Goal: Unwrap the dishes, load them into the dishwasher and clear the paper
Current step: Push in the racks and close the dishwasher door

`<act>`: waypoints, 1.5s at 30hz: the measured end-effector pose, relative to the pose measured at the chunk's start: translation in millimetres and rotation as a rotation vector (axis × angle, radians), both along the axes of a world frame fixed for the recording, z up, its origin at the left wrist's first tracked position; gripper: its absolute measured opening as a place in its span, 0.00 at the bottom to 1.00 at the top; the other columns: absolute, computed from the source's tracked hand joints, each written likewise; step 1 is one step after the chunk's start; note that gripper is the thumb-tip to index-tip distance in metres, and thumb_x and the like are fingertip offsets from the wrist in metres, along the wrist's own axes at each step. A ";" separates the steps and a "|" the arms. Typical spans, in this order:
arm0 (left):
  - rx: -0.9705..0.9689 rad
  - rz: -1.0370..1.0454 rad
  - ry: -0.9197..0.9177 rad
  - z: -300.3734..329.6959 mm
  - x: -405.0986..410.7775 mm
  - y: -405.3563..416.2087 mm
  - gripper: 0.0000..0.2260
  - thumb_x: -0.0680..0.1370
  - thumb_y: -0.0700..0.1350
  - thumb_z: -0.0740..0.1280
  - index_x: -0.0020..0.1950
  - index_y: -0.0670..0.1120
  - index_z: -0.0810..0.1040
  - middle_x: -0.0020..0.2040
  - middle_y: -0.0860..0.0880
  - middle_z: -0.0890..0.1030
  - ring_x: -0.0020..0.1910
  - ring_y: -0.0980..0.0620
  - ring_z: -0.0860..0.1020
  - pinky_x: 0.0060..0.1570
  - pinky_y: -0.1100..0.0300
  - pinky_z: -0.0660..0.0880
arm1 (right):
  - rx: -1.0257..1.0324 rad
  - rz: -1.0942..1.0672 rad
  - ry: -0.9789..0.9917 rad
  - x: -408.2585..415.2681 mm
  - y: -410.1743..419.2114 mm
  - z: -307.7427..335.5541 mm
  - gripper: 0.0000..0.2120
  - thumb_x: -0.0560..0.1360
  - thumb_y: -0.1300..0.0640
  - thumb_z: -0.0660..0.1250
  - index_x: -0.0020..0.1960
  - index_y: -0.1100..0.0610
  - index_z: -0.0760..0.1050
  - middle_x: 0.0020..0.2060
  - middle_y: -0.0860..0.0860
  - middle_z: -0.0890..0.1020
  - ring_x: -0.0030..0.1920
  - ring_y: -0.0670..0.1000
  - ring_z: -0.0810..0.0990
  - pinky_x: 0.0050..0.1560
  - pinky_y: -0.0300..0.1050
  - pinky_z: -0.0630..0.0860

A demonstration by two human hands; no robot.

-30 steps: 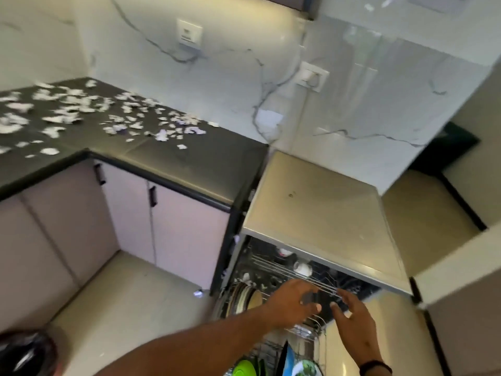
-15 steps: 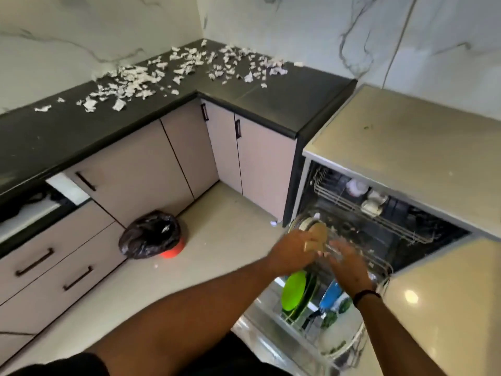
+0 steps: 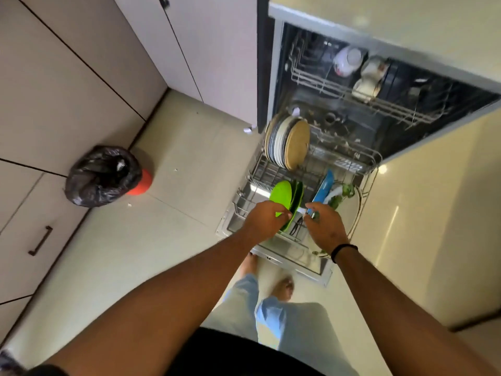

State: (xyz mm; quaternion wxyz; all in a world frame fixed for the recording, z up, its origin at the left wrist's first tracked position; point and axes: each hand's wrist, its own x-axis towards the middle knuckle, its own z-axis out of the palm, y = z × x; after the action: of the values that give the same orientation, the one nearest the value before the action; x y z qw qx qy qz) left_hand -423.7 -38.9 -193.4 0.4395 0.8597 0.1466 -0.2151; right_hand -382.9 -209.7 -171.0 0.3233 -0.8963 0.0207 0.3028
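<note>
— Down in the pulled-out lower rack [image 3: 364, 169] of the dishwasher [image 3: 273, 77], both hands sit close together over the front row. The left hand [image 3: 261, 222] curls its fingers against the rim of the green plates [image 3: 284, 196]; the right hand [image 3: 324, 227] pinches something small and white just beside the blue plate [image 3: 322, 189]. What that white piece is, I cannot tell.

— And a moment ago?

— A second back the hands hovered near the rack's front edge with the view up at the counter and its paper scraps. Half a second back they were near the stack of pale plates [image 3: 288, 143] at the rear. Now they have come forward to the coloured plates, and the view has dropped straight down, so the counter is out of sight.

— So what does that mean for the job?

— Loading looks nearly finished, I judge: plates stand upright below and cups [image 3: 349, 61] rest in the upper rack [image 3: 325, 82]. The paper clearing appears undone; scraps lie on the floor [image 3: 189, 158], near the bin with the black bag [image 3: 104, 175].
</note>
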 end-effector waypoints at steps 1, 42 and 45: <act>-0.007 0.023 0.037 -21.5 -1.9 0.7 0.21 0.74 0.61 0.66 0.50 0.46 0.87 0.48 0.44 0.86 0.49 0.46 0.82 0.51 0.52 0.77 | -0.013 -0.018 0.032 -1.9 -0.3 -13.9 0.13 0.79 0.59 0.67 0.62 0.60 0.79 0.58 0.58 0.82 0.58 0.57 0.80 0.58 0.40 0.70; -0.462 1.050 0.505 -318.7 47.5 5.9 0.08 0.83 0.34 0.57 0.46 0.42 0.70 0.41 0.42 0.79 0.37 0.45 0.79 0.40 0.54 0.74 | -0.354 0.709 -0.006 36.3 -44.9 -332.1 0.20 0.81 0.61 0.58 0.72 0.52 0.65 0.61 0.53 0.77 0.61 0.54 0.78 0.59 0.47 0.77; -0.444 1.019 0.455 -316.1 67.9 6.0 0.08 0.84 0.34 0.56 0.47 0.43 0.70 0.40 0.42 0.79 0.37 0.45 0.78 0.40 0.56 0.73 | -0.383 0.691 -0.039 56.6 -45.0 -330.1 0.20 0.80 0.62 0.58 0.71 0.53 0.67 0.61 0.54 0.77 0.61 0.55 0.79 0.58 0.48 0.77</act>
State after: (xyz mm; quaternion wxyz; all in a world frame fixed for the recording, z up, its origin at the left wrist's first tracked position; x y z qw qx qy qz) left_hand -355.9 -32.9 -509.6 0.6139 0.5013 0.5822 -0.1814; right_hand -326.4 -254.6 -501.1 0.0296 -0.9002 -0.2323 0.3672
